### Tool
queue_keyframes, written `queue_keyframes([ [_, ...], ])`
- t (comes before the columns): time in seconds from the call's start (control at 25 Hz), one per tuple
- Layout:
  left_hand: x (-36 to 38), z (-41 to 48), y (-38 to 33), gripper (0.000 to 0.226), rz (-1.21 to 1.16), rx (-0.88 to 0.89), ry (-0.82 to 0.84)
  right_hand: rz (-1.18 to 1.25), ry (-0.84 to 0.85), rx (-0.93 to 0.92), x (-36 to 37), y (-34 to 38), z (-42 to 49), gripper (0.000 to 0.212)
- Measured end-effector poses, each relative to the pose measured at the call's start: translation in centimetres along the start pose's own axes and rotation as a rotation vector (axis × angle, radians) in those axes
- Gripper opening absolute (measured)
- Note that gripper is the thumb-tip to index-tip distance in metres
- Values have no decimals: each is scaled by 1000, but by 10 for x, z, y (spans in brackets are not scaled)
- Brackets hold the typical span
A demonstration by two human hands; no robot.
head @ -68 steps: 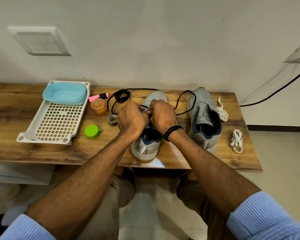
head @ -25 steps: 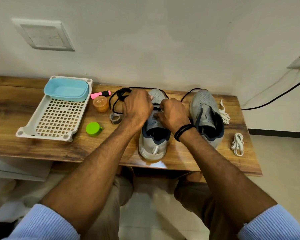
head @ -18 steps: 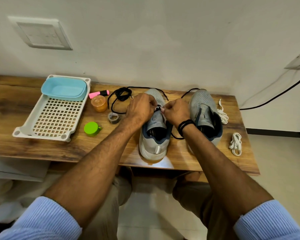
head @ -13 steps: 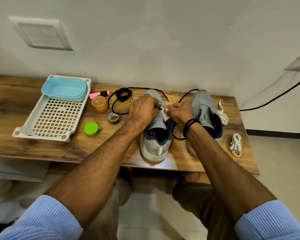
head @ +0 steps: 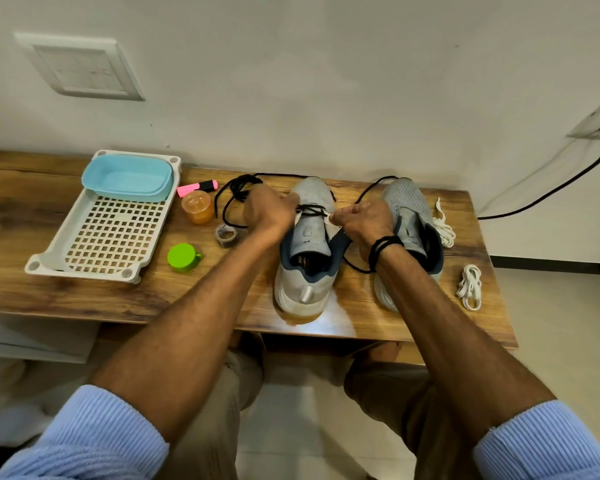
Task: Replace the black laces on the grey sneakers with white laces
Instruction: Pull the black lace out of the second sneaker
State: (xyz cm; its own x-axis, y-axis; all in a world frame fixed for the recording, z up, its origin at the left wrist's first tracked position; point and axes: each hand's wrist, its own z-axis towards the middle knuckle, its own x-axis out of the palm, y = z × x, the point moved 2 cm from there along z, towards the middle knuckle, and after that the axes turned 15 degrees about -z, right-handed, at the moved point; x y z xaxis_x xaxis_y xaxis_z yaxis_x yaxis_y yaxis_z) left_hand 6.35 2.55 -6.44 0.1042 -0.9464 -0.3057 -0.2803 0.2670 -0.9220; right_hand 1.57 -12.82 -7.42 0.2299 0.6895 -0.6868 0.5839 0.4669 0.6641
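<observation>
Against the white wall, the wooden surface [head: 187,296] carries the grey sneaker [head: 305,244], toe pointing away. The black lace [head: 312,211] crosses the eyelets near the toe, square to the shoe's long axis. The left hand [head: 269,213] and right hand [head: 364,221] flank it, equally near. Each grip looks narrow, pinching a lace end.

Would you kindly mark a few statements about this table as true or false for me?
1. The left hand and right hand are both at the left sneaker's lacing. True.
2. A black lace crosses that sneaker's front eyelets. True.
3. The white laces are threaded in the right sneaker. False: both bundles lie on the table to its right.
4. The green cap lies in the tray. False: it sits on the table beside the tray.
5. The blue tub sits in the tray. True.
</observation>
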Motion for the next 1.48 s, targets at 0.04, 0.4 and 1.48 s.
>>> queue_keyframes([
  [0.04, -4, 3, 2, 31, -114, -79, -73, -7, -2, -11, 1, 1, -1, 8],
  [0.4, 16, -22, -14, 27, 849, 749, 266, -151, -22, -107, 5, 6, -6, 5],
  [1.48, -12, -22, -12, 32, 313, 244, -286, -214, -105, -69, -8, 6, -14, 7],
])
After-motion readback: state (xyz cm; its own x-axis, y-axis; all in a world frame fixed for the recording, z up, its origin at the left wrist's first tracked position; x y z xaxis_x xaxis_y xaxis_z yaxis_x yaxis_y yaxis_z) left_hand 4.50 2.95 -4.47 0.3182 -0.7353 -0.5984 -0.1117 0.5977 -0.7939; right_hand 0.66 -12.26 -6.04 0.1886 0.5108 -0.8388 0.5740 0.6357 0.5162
